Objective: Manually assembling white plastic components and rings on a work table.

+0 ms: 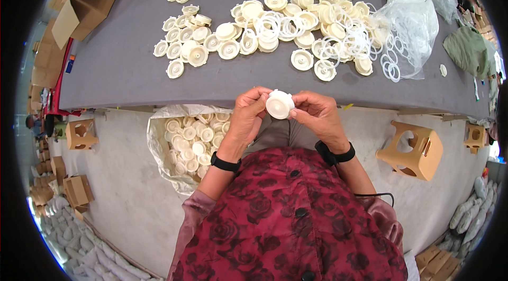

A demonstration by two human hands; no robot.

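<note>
Between my two hands, just over the near edge of the table, is a round cream plastic cap (279, 105). My left hand (248, 114) pinches its left rim with thumb and fingers. On the opposite rim, my right hand (319, 114) grips it the same way. Beyond them on the grey table (127, 85) lie many similar caps (228, 49), some face up with a raised centre. Thin white rings (267, 26) rest on top of the pile, and more rings (391, 66) spill from a clear plastic bag (410, 14) at the right.
Below the table edge, left of my legs, stands a white sack (159, 146) full of caps. A tan plastic stool (415, 148) is on the floor at the right. Cardboard boxes (87, 6) sit at the table's left end, and a green cloth (468, 51) at its right.
</note>
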